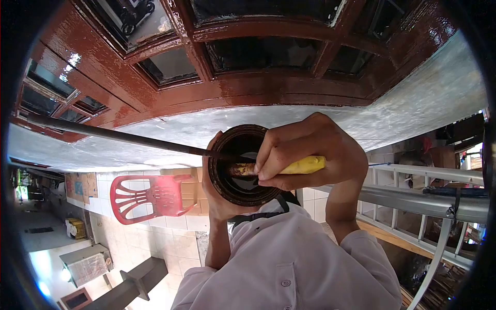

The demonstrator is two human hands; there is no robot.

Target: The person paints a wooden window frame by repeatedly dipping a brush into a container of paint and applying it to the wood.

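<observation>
A round can (219, 188) with dark brown stains on its rim is seen from above, with dark liquid inside. My left hand (211, 199) is wrapped round the can's left and lower side. Over the can's right side, my right hand (310, 150) pinches a brush with a yellow handle (306, 165). The brush's stained metal band (243, 169) is inside the can's mouth; its bristles are hard to make out. A dark rod (129, 136) runs from the left to the can's opening.
Glossy red-brown window frames (258, 92) and a grey wall (403, 106) stand in front. A red plastic chair (155, 198) is at the left on the tiled floor (178, 248). Metal ladders (423, 199) stand at the right. A dark grey post (144, 276) is at lower left.
</observation>
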